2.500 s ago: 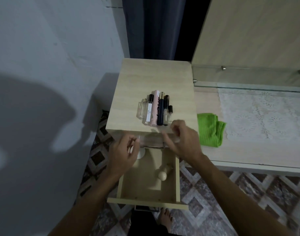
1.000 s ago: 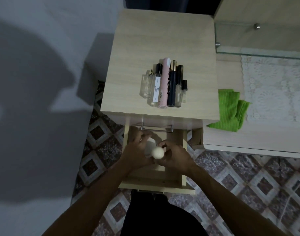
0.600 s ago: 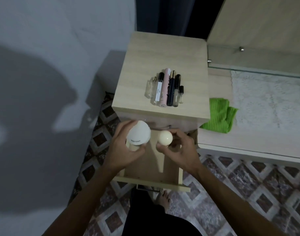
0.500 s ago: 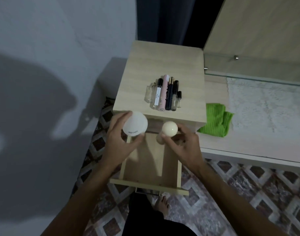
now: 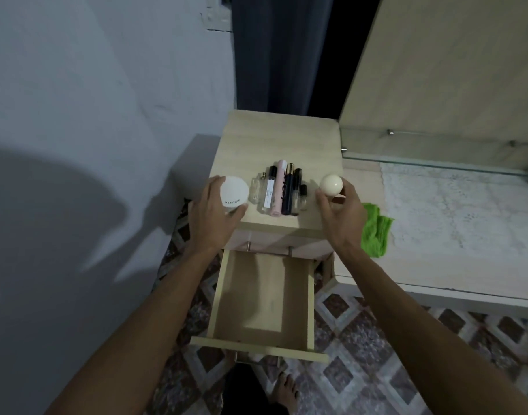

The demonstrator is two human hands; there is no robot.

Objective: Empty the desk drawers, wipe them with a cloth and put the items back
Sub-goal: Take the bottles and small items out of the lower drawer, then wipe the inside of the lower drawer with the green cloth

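Now gripping white jar [image 5: 234,191] left, cream ball-topped bottle [image 5: 331,184] right; set down gently at nine and three o'clock of vials [image 5: 282,193], probably upright.

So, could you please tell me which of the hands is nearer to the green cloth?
Right. The right hand, holding a cream round-capped bottle, hovers just left of the green cloth. The left hand, holding a white jar, is across the cabinet top.
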